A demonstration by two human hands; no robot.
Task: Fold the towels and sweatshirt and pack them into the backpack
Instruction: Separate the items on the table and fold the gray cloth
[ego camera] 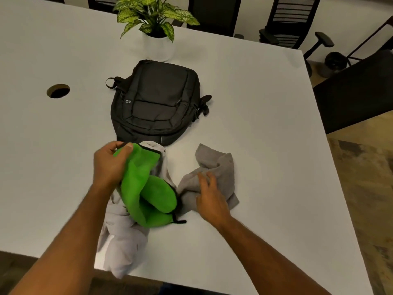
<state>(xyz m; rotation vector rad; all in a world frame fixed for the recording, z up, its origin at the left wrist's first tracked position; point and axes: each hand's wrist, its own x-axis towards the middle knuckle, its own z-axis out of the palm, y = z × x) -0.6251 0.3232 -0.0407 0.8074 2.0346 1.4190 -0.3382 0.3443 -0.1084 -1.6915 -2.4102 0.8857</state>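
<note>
Fingers (pixel 125 148) of left hand (pixel 110 165) pinch green towel (pixel 146 188) corner; right hand (pixel 209 199) fingers loosely curled on grey towel (pixel 214 173). Advise: lift green clear, spread flat on tabletop (pixel 265 124) before folding.

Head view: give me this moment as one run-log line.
left hand: grips green towel | right hand: on gray towel | sweatshirt: unfolded | backpack: closed
</note>
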